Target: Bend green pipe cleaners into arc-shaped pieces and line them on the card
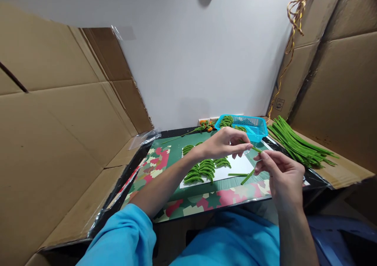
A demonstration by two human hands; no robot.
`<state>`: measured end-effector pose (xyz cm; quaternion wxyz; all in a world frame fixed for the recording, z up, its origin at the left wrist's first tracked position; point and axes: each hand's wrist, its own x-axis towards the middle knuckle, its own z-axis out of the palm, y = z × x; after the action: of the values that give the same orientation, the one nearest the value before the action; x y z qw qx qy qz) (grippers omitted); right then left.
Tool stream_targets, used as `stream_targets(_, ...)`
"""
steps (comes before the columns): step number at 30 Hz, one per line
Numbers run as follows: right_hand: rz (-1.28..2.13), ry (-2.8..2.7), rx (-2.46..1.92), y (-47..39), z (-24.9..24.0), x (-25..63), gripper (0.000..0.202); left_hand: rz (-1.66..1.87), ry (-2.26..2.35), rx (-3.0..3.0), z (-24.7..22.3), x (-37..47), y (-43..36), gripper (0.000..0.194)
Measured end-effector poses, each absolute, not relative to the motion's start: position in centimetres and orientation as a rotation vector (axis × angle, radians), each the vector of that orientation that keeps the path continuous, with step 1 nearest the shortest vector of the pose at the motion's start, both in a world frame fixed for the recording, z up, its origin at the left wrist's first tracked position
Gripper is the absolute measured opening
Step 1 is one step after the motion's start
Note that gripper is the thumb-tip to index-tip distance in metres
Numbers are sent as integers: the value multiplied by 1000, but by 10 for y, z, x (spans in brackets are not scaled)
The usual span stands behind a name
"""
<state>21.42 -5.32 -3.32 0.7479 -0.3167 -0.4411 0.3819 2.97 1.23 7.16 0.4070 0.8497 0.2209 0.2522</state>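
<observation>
Above the right part of the mat, my left hand (225,143) pinches one end of a green fuzzy stem (256,149). My right hand (279,172) grips the same stem close by, its fingers pressed together. A green piece (247,177) slants down to the left from beneath my right fingers; whether it is part of the held stem cannot be made out. Another short green piece (238,174) lies flat on the white sheet (218,175). Left of it, curved green bundles (206,168) rest in rows, partly hidden by my left forearm.
A blue basket (259,129) with green bundles stands at the back. Long green stems (297,144) are piled at the right. Orange flowers (207,124) lie behind the patterned mat (188,207). Cardboard walls (64,121) flank both sides.
</observation>
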Motion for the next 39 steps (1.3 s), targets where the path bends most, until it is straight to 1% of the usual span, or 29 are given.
stream_targets(8,867,-914,-608,-53,-30,217,13,707,596,2079,72,28,16,30)
stream_targets(21,830,-935,-662,-51,-35,222,16,834,610,2101,69,30,18,29)
stream_targets(31,713,-907,-654,-51,-44,215,9,892,728,2303,71,32,9,21)
stream_targets(39,769,-835,-623,-51,-36,216,12,890,664,2092,61,35,16,32)
